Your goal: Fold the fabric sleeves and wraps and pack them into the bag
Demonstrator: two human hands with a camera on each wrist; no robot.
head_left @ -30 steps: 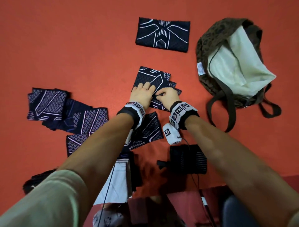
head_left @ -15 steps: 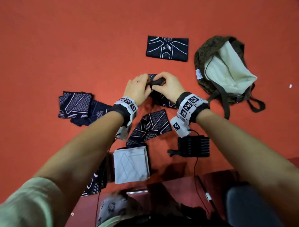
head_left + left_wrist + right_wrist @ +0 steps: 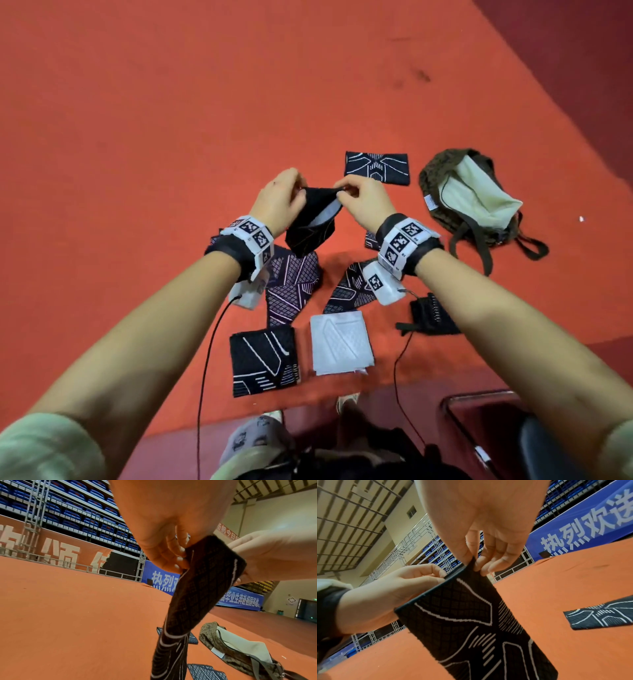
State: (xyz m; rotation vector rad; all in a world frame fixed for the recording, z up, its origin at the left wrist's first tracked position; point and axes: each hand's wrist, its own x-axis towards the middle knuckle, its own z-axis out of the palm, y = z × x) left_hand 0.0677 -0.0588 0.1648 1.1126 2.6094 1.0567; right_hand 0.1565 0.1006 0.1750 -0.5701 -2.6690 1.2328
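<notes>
Here, hands: our left hand [image 3: 278, 202] and right hand [image 3: 364, 202] pinch the black sleeve's [image 3: 310, 222] top edge, lifted above the orange floor [image 3: 171, 137].
Head view: we see the open bag [image 3: 469, 192] right, folded pieces below.
Right wrist view: we see white line pattern [image 3: 471, 622].

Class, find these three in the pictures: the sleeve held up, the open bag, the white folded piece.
held sleeve [image 3: 310, 226], head view, its dark hanging body
bag [image 3: 476, 192], head view, its pale lining
white folded piece [image 3: 339, 342], head view, its middle
</notes>
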